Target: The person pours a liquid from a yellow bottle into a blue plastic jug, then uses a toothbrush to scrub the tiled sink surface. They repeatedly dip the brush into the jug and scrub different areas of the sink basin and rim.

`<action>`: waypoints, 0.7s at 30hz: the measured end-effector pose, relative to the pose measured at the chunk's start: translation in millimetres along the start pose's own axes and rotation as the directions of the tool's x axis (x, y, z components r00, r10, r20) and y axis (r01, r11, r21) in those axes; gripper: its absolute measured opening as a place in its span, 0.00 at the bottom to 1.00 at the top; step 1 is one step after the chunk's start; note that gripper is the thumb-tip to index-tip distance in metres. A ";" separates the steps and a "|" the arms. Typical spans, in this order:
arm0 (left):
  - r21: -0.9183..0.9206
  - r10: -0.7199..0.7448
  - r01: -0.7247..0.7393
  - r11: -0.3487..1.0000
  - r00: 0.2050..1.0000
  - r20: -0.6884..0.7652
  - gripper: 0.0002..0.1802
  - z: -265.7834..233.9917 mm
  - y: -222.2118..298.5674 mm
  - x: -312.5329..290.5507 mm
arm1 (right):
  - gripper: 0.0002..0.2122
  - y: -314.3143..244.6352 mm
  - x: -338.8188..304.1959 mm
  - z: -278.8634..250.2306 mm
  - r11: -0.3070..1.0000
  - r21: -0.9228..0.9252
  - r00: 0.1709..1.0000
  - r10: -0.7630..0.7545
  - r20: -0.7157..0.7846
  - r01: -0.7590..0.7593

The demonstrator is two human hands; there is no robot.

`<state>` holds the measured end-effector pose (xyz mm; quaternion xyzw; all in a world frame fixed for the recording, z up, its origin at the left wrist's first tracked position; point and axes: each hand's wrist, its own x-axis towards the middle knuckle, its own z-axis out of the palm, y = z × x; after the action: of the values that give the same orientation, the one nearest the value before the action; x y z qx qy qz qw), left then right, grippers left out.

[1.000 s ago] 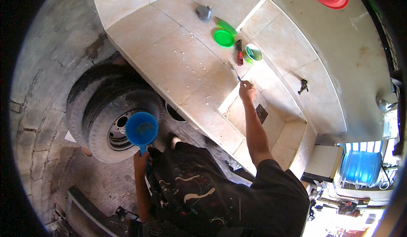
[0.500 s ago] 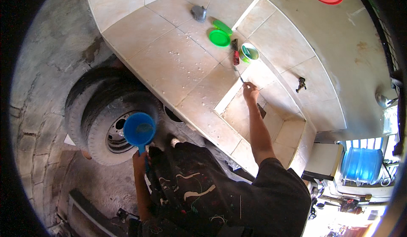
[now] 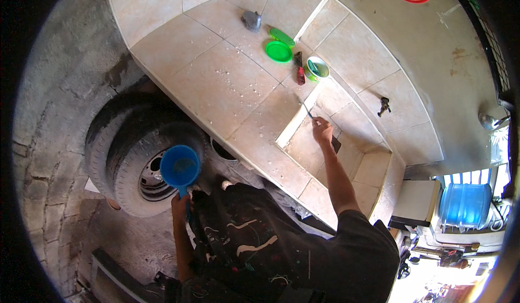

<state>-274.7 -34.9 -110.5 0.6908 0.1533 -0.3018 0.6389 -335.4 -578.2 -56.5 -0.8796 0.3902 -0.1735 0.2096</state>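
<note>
Lower left, my left hand (image 3: pixel 179 210) is closed round the handle of a blue water dipper (image 3: pixel 180 165), which has a little liquid in its bowl. Over the tiled basin (image 3: pixel 303 152), my right hand (image 3: pixel 323 130) pinches a thin, slender utensil (image 3: pixel 306 108); its far end is too fine to tell its kind. That end points toward the basin's corner, near a red-and-black handled tool (image 3: pixel 300 69) on the counter. A small tub (image 3: pixel 317 68) with something green inside stands beside that tool. Behind my right wrist, a dark flat thing (image 3: pixel 337 145) is partly hidden.
Wet drops dot the tiled counter (image 3: pixel 200 81). On it lie a green lid (image 3: pixel 278 51), a green brush-like piece (image 3: pixel 281 37) and a grey lump (image 3: pixel 251 21). A tap (image 3: pixel 383 106) juts from the wall. Car tyres (image 3: pixel 130 178) stand under the counter's left edge.
My right hand has drawn back slightly with the utensil, whose tip now sits a little lower, farther from the red-handled tool. The dipper stays nearly in place.
</note>
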 end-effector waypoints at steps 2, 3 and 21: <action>0.022 -0.008 0.008 1.000 1.000 -0.011 0.08 -1.5 -2.0 1.0 | 0.08 -3.3 2.2 0.7 0.988 -0.013 0.987 0.151 -0.054 -0.152; 0.010 0.027 -0.027 1.000 1.000 -0.014 0.08 -2.4 -3.4 1.8 | 0.08 -5.9 5.3 1.0 0.977 -0.004 0.970 0.211 -0.120 -0.213; -0.009 -0.084 0.084 0.996 0.995 -0.054 0.09 -8.5 -22.3 -0.4 | 0.09 -45.3 46.5 37.7 1.000 0.016 0.995 -0.017 0.101 0.015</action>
<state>-286.4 -23.5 -127.9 0.6896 0.2006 -0.3091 0.6235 -260.4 -577.2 -59.2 -0.8887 0.3706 -0.1332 0.2346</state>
